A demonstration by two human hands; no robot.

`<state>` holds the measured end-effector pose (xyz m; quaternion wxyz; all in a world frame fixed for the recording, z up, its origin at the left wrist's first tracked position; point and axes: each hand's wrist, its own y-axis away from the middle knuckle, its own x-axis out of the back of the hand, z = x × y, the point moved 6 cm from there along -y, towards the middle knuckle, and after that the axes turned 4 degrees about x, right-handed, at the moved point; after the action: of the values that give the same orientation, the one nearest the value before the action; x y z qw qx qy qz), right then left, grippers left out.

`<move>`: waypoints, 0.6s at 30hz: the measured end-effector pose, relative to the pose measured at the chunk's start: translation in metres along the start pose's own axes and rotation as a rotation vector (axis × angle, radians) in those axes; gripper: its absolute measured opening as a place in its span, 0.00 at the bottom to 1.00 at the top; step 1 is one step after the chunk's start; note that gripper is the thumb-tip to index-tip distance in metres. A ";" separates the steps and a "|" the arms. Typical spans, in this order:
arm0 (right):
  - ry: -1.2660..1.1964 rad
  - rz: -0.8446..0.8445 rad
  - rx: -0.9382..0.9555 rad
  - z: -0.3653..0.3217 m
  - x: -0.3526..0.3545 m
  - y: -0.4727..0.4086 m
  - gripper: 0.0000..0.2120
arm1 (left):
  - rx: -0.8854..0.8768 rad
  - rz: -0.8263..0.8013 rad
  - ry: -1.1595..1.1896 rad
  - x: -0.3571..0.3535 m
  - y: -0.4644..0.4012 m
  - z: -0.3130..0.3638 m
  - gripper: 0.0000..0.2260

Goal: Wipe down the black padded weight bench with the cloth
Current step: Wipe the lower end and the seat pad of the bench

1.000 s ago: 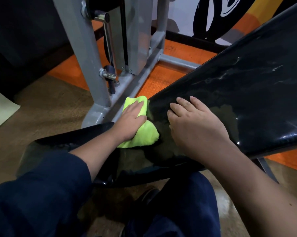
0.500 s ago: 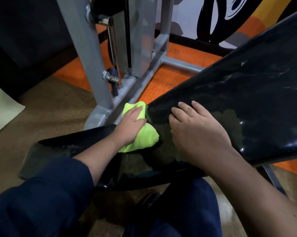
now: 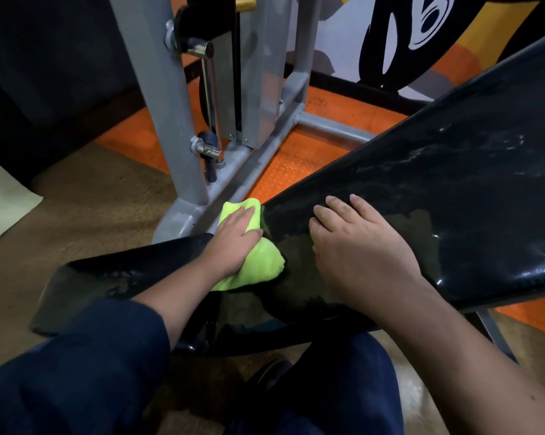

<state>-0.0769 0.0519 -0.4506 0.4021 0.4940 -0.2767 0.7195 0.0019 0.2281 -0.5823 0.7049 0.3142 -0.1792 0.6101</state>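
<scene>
Far left of the frame: pale mat (image 3: 1, 202) on the brown floor (image 3: 86, 196), well apart from the work. Lower left: dark blue sleeve (image 3: 76, 365) leading up to the left hand (image 3: 233, 243), palm down on the lime-green cloth (image 3: 252, 262), fingers fairly straight and pressing it flat rather than clutching it (thumb side hidden, so any pinch underneath cannot be told). Cloth lying at the gap between the low seat pad (image 3: 114, 277) and the bottom end of the inclined back pad (image 3: 437, 196), touching both as far as can be seen.

Centre: right hand (image 3: 356, 252) just beside the cloth, spread flat on the lower back pad, holding nothing, seemingly bracing.

Key relation: bench's long axis running from lower left to upper right, with most of the streaked, unwiped-looking surface lying up and to the right of both hands. Left hand has the cloth; right hand sits nearer that remaining stretch and directly in the cloth's path upward, so likely needing to lift or slide aside.

Above centre: grey steel frame (image 3: 183, 152) with a chrome pin (image 3: 207, 149), close behind the cloth, a likely knuckle hazard on any stroke toward the upper left. Orange floor mat (image 3: 296, 158) beneath. Upper right: black-and-orange wall graphic (image 3: 422, 42). Bottom centre: dark trouser leg (image 3: 343, 387) under the bench edge.
</scene>
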 end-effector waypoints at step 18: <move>0.049 -0.237 0.122 -0.014 -0.009 -0.029 0.29 | -0.078 -0.015 -0.047 -0.007 0.025 -0.018 0.27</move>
<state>-0.0576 0.0753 -0.4641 0.4599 0.5289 -0.1621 0.6946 -0.0265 0.2364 -0.5948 0.7167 0.3023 -0.2170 0.5898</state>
